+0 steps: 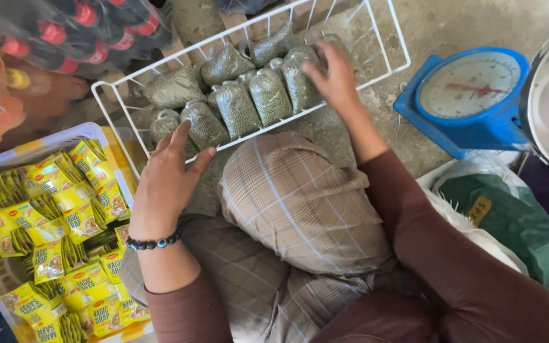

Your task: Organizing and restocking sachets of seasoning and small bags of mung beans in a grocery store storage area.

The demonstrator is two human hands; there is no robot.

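Note:
A white wire basket [386, 38] lies on the concrete floor in front of my knee. Several clear bags of small green peas [236, 108] fill its left and middle part. My left hand [166, 181] rests with spread fingers at the basket's near rim, its fingertips touching the nearest bag [206, 127]. A dark bead bracelet circles that wrist. My right hand [333, 77] reaches into the basket and presses on a bag [300, 86] near the middle, fingers curled over its top. Neither hand lifts anything.
A blue dial scale [468, 95] with a metal pan stands at the right. Left of me is a crate [65, 136] of yellow snack packets. Wrapped drink bottles [90, 32] lie at the top left. A white sack [478, 209] of green grain sits at the right.

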